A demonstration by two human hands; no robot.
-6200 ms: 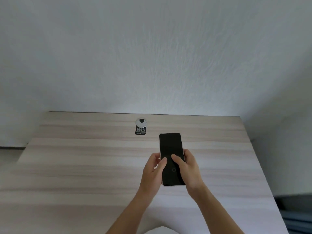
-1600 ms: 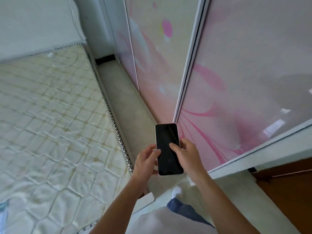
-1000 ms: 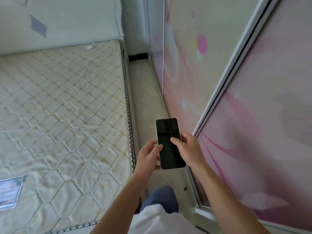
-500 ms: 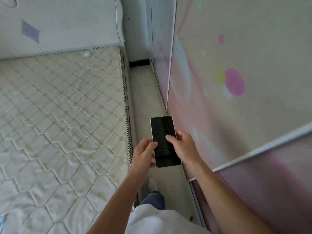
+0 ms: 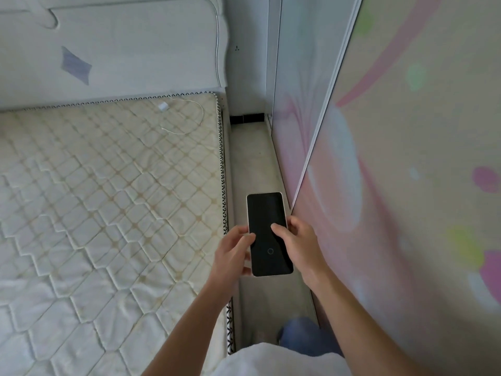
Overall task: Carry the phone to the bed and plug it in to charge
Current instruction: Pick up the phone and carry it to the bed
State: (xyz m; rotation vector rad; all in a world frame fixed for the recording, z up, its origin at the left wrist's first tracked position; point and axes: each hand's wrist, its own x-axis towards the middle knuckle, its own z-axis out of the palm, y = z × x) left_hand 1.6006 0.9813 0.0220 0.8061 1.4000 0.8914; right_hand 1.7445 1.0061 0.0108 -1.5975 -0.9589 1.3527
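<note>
Phone (image 5: 269, 234) sits screen-up between your two hands, dark, held out over the narrow strip of floor (image 5: 253, 158) that runs between the bed (image 5: 108, 199) and the patterned wardrobe doors (image 5: 406, 158). Your left hand (image 5: 233, 256) cups its left edge with the thumb laid on the glass; your right hand (image 5: 301, 248) wraps the right edge, thumb resting near the middle of the screen. Both are closed on it, neither is spread.

You are in the carrying step, by my reading, and close to its end: the mattress is just beside your left arm. The charging cable (image 5: 187, 118) lies in a loose loop near the headboard (image 5: 122, 50), well apart from the phone, with a small white block (image 5: 163, 106) at one end that looks like the plug or adapter; I cannot tell which end is the free connector.

Next you will likely need to go further along the floor strip toward the headboard, free one hand for the cable's loose end, and keep the phone's port turned toward it.
</note>
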